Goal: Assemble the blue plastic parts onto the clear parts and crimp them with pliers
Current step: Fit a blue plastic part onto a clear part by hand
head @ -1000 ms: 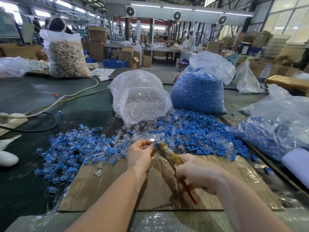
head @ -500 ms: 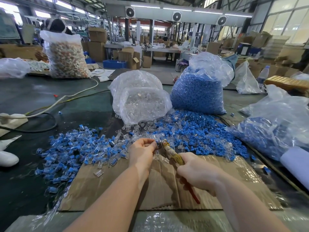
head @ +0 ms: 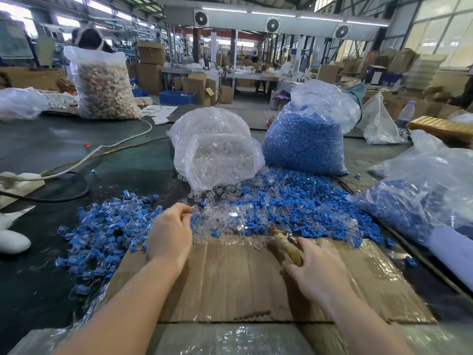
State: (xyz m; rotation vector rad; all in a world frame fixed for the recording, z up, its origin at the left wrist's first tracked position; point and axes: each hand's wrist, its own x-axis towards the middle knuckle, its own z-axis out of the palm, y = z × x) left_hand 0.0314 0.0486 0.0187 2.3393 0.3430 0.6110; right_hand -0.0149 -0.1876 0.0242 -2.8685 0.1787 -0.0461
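Both bare forearms reach forward from the bottom edge, converging slightly. The left hand (head: 170,233) is held back-up, its fingers curled in toward the thumb at the far tip; whether they pinch anything cannot be told. The right hand (head: 316,269) lies lower and nearer, palm down, fingers wrapped over the pliers (head: 286,245).

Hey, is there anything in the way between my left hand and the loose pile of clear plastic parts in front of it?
Nothing visible. The left hand sits at the pile's edge, fingertips curled among the loose clear plastic parts beside the scattered blue plastic parts. The right hand holds the tape-wrapped pliers off to the side, over the brown cardboard sheet.
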